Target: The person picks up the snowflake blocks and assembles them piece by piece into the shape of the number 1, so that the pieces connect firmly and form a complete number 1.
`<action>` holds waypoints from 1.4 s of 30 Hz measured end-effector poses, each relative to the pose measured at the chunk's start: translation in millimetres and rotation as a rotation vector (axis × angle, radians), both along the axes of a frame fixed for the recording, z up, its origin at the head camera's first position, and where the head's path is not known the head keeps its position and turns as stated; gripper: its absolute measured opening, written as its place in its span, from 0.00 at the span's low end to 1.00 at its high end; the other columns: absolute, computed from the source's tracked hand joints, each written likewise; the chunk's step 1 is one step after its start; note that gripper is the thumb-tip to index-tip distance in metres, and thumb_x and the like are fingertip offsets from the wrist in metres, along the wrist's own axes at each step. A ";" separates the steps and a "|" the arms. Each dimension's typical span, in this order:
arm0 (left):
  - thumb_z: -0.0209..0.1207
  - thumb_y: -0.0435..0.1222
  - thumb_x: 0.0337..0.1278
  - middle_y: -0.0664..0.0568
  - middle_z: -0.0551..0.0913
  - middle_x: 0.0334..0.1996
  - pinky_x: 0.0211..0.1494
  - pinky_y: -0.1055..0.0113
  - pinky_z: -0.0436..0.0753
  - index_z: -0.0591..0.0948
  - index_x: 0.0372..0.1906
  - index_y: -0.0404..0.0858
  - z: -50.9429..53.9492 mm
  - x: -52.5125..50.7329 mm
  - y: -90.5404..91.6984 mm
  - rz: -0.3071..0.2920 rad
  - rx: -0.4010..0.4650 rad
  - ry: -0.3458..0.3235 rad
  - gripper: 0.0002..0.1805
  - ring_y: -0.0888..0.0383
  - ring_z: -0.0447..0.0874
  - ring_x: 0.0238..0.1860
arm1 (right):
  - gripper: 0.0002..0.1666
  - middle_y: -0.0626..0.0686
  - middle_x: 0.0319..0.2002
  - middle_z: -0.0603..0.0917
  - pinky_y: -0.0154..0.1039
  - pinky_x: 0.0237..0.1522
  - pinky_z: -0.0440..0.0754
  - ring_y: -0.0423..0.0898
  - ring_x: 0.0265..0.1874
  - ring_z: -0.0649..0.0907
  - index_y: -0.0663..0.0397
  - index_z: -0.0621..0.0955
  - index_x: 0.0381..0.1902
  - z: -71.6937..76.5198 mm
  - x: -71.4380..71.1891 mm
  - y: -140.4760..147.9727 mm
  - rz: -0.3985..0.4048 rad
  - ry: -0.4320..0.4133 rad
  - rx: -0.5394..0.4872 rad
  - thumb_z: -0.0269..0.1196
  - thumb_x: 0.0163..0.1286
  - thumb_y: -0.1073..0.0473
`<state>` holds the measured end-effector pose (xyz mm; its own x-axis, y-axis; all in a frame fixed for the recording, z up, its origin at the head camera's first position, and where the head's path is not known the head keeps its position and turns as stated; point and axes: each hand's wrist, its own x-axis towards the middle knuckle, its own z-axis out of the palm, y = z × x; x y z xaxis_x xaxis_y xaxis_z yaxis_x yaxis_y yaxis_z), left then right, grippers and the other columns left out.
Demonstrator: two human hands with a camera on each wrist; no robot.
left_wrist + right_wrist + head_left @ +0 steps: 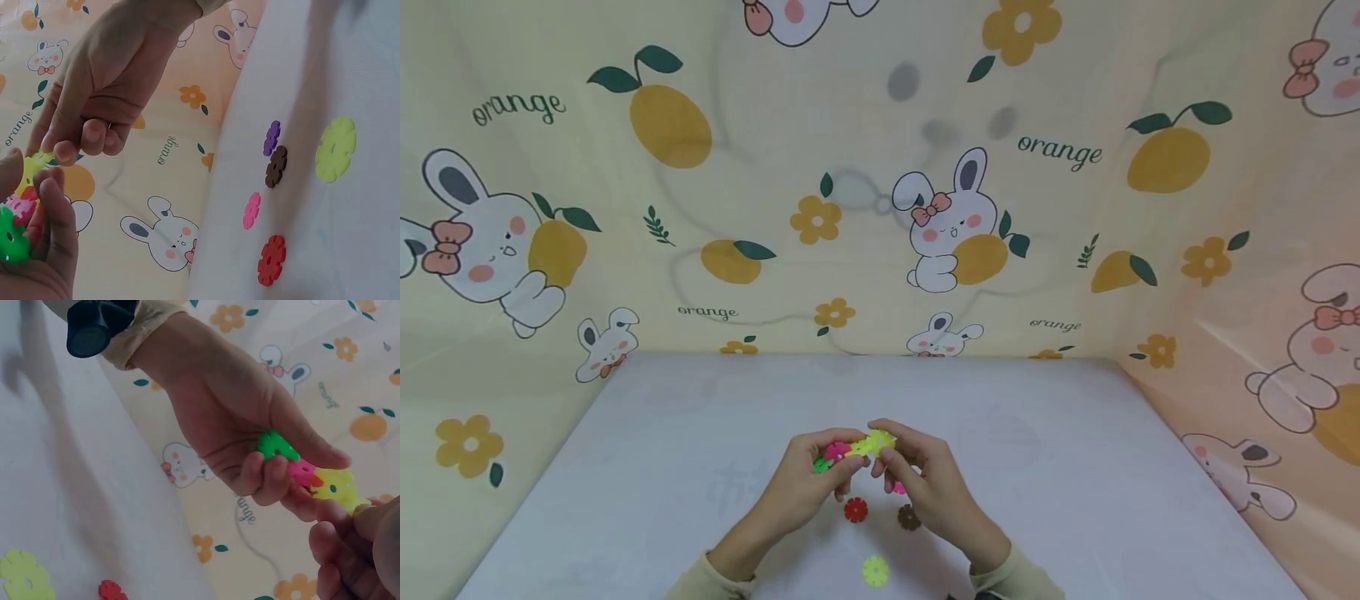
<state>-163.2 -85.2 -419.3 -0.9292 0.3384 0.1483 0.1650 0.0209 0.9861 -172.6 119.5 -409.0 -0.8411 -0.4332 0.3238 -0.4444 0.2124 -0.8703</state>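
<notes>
Basically, a row of notched plastic discs [859,448] is up in the air btwn both hands, above the tabletop: green disc [822,465] at the L end, then pink disc [838,452], then yellow at the R end, w/ a red bit [316,483] showing next to the pink. L hand [801,479] grips the row, thumb on one side, fingers curled round the other. R hand [928,467] pinches a bright yellow disc [882,441] btwn thumb & fingers, right up against the row's yellow end; can't tell if the two are slotted together. Below, lying flat on the white table [1037,483]: red disc [856,510] under the L hand's side, brown disc [909,517] by the R wrist, another pink one [252,210] partly hidden by R fingers in the head view, purple disc [271,138] just beside the brown (L wrist view), & a yellow-green disc [876,572] nearest the person, apart from the rest. Both sleeves are beige; dark device [100,328] at the L cuff. Bkgd = cream cloth [850,267] printed w/ bunnies, oranges, flowers & "orange".
</notes>
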 end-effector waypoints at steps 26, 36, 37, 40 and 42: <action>0.59 0.41 0.71 0.49 0.79 0.30 0.29 0.72 0.80 0.82 0.56 0.36 1.3 0.3 0.5 0.018 -0.177 0.060 0.16 0.64 0.77 0.26 | 0.20 0.59 0.29 0.85 0.39 0.33 0.84 0.38 0.24 0.80 0.48 0.77 0.65 0.8 -2.7 3.9 0.029 -0.100 0.072 0.57 0.78 0.61; 0.65 0.42 0.65 0.50 0.84 0.38 0.35 0.71 0.83 0.82 0.52 0.44 0.3 2.1 1.5 0.086 -0.268 0.112 0.14 0.61 0.81 0.31 | 0.21 0.60 0.29 0.85 0.38 0.34 0.84 0.48 0.23 0.81 0.50 0.76 0.66 -0.1 -5.3 7.0 0.057 -0.134 0.052 0.57 0.78 0.60; 0.65 0.41 0.65 0.50 0.83 0.37 0.35 0.71 0.83 0.82 0.51 0.44 -0.3 1.8 1.6 0.090 -0.270 0.115 0.13 0.61 0.81 0.31 | 0.21 0.60 0.29 0.86 0.38 0.34 0.84 0.45 0.23 0.81 0.50 0.76 0.67 0.4 -5.6 7.6 0.058 -0.133 0.054 0.57 0.78 0.60; 0.65 0.38 0.65 0.51 0.83 0.34 0.33 0.71 0.82 0.83 0.48 0.43 -1.2 0.9 1.2 0.100 -0.272 0.127 0.10 0.63 0.80 0.28 | 0.22 0.59 0.31 0.87 0.37 0.35 0.83 0.41 0.24 0.82 0.51 0.75 0.67 2.6 -6.9 10.5 0.060 -0.113 0.060 0.57 0.79 0.58; 0.65 0.36 0.65 0.50 0.83 0.32 0.31 0.71 0.81 0.83 0.48 0.42 -1.1 0.4 0.5 0.105 -0.265 0.135 0.09 0.63 0.80 0.27 | 0.22 0.60 0.31 0.87 0.37 0.37 0.83 0.40 0.25 0.82 0.52 0.75 0.67 4.2 -8.5 13.3 0.050 -0.095 0.069 0.56 0.79 0.57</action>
<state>-162.8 -84.7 -420.4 -0.9391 0.2849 0.1919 0.2771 0.2982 0.9134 -181.1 132.8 -404.8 -0.8434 -0.4941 0.2111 -0.3718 0.2529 -0.8932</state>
